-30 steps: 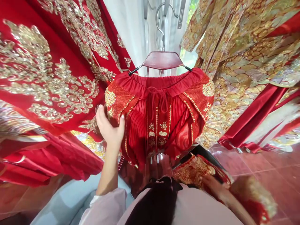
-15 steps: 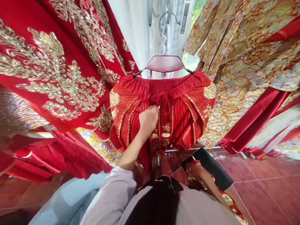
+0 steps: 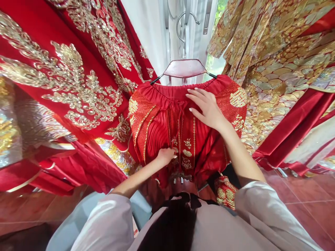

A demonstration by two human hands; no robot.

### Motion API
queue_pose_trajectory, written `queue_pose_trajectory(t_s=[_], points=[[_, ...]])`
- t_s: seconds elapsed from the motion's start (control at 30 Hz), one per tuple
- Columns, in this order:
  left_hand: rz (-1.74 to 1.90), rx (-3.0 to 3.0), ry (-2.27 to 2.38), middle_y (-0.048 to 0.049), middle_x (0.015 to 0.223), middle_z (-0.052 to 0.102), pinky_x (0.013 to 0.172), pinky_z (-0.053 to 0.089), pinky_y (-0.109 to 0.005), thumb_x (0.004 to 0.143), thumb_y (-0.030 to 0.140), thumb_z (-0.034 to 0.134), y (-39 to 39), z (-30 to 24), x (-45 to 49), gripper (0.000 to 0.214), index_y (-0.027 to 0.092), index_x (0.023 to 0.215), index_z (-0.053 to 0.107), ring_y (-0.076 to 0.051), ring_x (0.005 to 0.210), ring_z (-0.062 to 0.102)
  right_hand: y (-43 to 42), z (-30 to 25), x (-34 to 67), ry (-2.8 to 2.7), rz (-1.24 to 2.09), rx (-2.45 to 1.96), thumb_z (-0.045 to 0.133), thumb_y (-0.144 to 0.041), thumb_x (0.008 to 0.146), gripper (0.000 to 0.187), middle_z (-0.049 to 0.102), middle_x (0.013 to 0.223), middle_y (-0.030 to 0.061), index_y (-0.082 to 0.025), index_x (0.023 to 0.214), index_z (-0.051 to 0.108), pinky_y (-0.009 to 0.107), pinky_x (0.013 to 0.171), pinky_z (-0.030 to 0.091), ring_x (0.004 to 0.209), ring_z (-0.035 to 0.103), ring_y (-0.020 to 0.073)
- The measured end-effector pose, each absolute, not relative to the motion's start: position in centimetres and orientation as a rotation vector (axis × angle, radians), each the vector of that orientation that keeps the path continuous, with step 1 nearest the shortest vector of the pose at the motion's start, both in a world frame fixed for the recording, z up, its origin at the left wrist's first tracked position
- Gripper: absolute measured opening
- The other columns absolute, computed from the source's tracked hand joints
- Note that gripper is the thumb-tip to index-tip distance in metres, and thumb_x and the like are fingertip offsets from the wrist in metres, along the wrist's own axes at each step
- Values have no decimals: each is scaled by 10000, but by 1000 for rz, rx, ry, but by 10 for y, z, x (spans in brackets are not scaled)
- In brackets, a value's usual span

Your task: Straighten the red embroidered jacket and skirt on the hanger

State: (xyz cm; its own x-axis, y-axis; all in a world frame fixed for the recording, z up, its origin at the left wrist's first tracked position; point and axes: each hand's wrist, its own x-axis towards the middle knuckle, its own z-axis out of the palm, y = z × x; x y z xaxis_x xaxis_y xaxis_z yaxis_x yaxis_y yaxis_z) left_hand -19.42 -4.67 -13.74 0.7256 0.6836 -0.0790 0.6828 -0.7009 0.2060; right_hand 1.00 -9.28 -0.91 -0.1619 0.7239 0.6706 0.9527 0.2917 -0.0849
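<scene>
In the head view a red pleated skirt (image 3: 162,122) hangs from a wooden hanger (image 3: 184,68) between embroidered robes, the right hand (image 3: 206,108) lying flat on its waistband with fingers spread, the left hand (image 3: 166,156) pinching the gold-trimmed centre panel lower down.

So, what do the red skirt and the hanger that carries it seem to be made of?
The red skirt looks like thin woven fabric, perhaps satin or chiffon: fine pleats with a soft sheen, and gold embroidery that glitters like metallic thread or sequins. The hanger seems to be dark reddish wood with a smooth, glossy finish, though it could be plastic; its hook looks like bare silvery metal wire.
</scene>
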Motion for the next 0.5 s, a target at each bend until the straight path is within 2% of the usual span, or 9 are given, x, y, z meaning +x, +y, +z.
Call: queue_pose_trajectory(t_s=[0.07, 0.13, 0.17, 0.2, 0.27, 0.4, 0.5], points=[[278, 2923, 921, -85, 765, 665, 655, 500, -310, 922, 407, 516, -40, -100, -187, 316, 180, 800, 698, -207, 734, 649, -81, -14, 12, -1956, -512, -1532, 466, -306, 900, 478, 504, 1381, 101, -206, 1367, 476, 509, 1060, 260, 1329, 352, 301], [537, 3013, 872, -115, 940, 662, 764, 499, -353, 981, 377, 355, -29, -59, -180, 385, 170, 971, 680, -234, 911, 624, -79, -22, 15, -1941, -513, -1553, 477, -326, 898, 471, 574, 1281, 105, -196, 1350, 495, 484, 1033, 256, 1246, 413, 294], [651, 3032, 866, -137, 1073, 634, 856, 478, -390, 985, 328, 333, -23, -41, -177, 371, 158, 1082, 649, -253, 1028, 588, -80, -25, 18, -1932, -504, -1557, 479, -339, 899, 462, 602, 1221, 99, -193, 1336, 510, 469, 1021, 257, 1190, 446, 281], [784, 3059, 818, -147, 1195, 586, 943, 441, -413, 969, 295, 373, -16, -26, -175, 347, 152, 1195, 595, -264, 1137, 531, -83, -28, 21, -1927, -494, -1554, 480, -350, 901, 451, 621, 1164, 91, -190, 1320, 528, 456, 1010, 258, 1131, 472, 265], [940, 3144, 626, -150, 1248, 554, 1035, 375, -453, 921, 252, 471, -5, -8, -172, 391, 137, 1290, 525, -272, 1189, 490, -89, -33, 30, -1928, -477, -1538, 493, -356, 894, 420, 635, 1073, 77, -190, 1270, 578, 441, 991, 258, 1040, 492, 242], [730, 3282, 379, -81, 986, 648, 1095, 291, -511, 868, 220, 532, 1, -9, -179, 285, 162, 1132, 624, -239, 1020, 571, -100, -34, 46, -1982, -425, -1459, 476, -200, 855, 296, 619, 957, 46, -247, 1026, 713, 434, 958, 253, 973, 475, 217], [634, 3216, 262, -49, 1003, 658, 1126, 212, -532, 841, 215, 539, -2, -14, -192, 203, 199, 998, 666, -218, 1006, 580, -109, -32, 36, -2119, -359, -1375, 438, -61, 778, 383, 601, 978, 29, -280, 880, 736, 443, 963, 233, 1023, 443, 214]])
